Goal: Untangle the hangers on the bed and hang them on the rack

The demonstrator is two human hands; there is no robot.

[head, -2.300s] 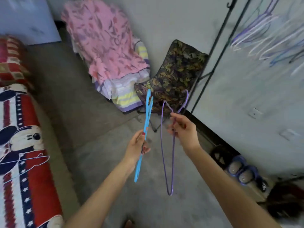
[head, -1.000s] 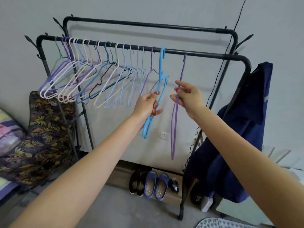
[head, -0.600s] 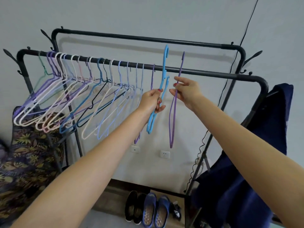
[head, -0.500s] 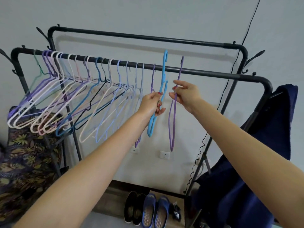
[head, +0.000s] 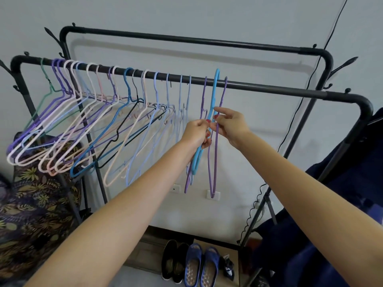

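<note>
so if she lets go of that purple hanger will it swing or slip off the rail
The purple hanger looks thin and light, so it would probably swing a little. Its hook appears over the front rail, so it likely stays on.

No readable text, labels or numbers anywhere

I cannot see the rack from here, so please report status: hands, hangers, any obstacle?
Left hand holds blue hanger, right hand holds purple hanger. Both hooks at front rail. Nothing in the way.

Matt black metal rack (head: 269, 89)
</note>
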